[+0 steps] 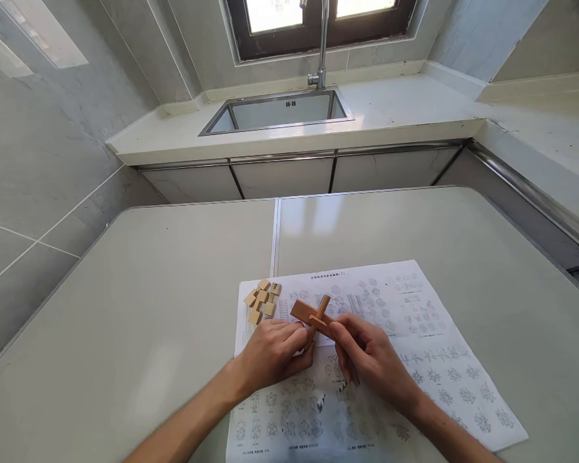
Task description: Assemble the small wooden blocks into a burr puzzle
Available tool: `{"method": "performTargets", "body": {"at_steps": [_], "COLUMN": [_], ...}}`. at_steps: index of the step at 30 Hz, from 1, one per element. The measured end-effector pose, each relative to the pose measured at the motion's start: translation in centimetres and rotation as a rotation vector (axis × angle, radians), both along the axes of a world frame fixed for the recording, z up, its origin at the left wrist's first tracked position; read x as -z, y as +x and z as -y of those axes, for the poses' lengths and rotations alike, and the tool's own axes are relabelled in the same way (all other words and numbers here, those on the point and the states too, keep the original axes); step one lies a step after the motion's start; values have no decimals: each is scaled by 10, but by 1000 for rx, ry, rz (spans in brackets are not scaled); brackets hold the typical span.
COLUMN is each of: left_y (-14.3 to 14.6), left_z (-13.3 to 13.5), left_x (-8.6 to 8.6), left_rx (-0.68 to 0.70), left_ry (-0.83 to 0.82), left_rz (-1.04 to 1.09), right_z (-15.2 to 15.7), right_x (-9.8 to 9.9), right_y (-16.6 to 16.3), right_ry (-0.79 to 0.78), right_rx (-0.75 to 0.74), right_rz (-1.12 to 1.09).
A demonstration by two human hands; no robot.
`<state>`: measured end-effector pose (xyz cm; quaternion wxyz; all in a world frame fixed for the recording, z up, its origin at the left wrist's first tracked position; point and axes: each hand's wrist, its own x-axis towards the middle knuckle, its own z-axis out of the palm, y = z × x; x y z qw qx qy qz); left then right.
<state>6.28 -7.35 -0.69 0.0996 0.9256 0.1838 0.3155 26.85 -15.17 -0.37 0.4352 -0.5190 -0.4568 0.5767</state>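
Note:
A reddish-brown wooden puzzle of crossed bars (302,311) is held between both hands above a printed sheet (444,308). My left hand (280,348) is closed around the lower end of one bar, with its fingertips partly hidden. With thumb and fingers, my right hand (369,357) pinches the right end of the flat bar. A thinner rod sticks up through the crossing. Just beyond my left hand, several light wooden pieces (262,297) lie loosely together on the sheet's upper left corner. One of them bears a dark mark like a 3.
The sheet shows rows of small line diagrams and lies on a pale table (183,257) with a seam down its middle. Past the table's far edge is a counter (405,109) with a sink (280,109) and a tap (322,51) under a window. A tiled wall rises at left.

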Motion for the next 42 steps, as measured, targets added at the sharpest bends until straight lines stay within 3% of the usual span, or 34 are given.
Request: {"method": "performTargets", "body": {"at_steps": [11, 16, 22, 26, 30, 34, 36, 42], "left_y": [-2, -7, -9, -7, -4, -3, -2, -2], "left_z": [3, 4, 4, 3, 5, 8, 8, 8], "left_x": [2, 4, -2, -6, -8, -13, -16, -16], "left_rx": [-51, -62, -139, -133, -71, -23, -21, -21], "left_ry": [-93, -212, -468, -478, -535, -921, -1015, -996], "left_rz": [-23, 0, 86, -16, -108, -70, -37, -3], "right_z": [-3, -3, -5, -6, -7, -9, -9, -10], "right_x": [7, 6, 4, 10, 13, 13, 13, 8], "right_y": [9, 11, 12, 12, 12, 13, 12, 12], "right_ry": [-103, -220, -372, -430, -442, -429, -405, -369], "right_rx": [-150, -202, -237, -265, -237, -206, -184, -167], "right_rz": [-129, -349, -648, -760, -806, -781, -731, -728]}}
